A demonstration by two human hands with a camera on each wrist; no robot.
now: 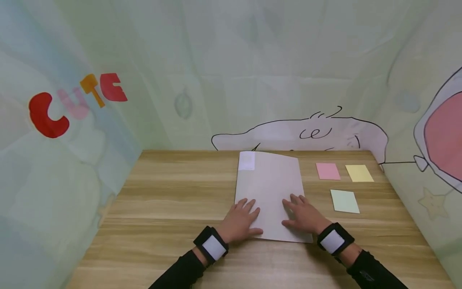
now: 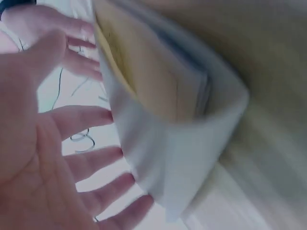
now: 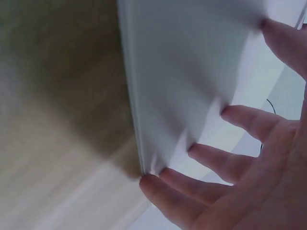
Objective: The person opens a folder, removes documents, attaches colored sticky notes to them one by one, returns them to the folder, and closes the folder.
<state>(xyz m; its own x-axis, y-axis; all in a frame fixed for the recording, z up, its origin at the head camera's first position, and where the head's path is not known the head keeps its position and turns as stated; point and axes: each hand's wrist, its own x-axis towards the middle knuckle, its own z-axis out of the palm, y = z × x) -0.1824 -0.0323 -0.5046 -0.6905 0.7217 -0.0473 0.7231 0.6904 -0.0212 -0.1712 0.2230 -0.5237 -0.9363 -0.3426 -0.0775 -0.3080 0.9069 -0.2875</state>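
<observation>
A white paper folder (image 1: pixel 268 180) lies on the table with a small pale square (image 1: pixel 246 161) at its top left corner. My left hand (image 1: pixel 240 220) rests on its lower left side, fingers spread. On the lower right side, my right hand (image 1: pixel 303 214) touches it with spread fingers. The left wrist view shows the folder's near end gaping, with tan paper (image 2: pixel 148 72) and a dark blue-edged layer inside; that view is blurred. Seen from the right wrist, the fingertips press on the folder's surface (image 3: pixel 177 62) near its straight edge.
Pink (image 1: pixel 328 171), yellow (image 1: pixel 359 173) and pale green (image 1: pixel 345 201) square paper notes lie to the right of the folder. The wood-grain table (image 1: pixel 173 192) meets printed cloth walls (image 1: pixel 180 80) at the back and sides.
</observation>
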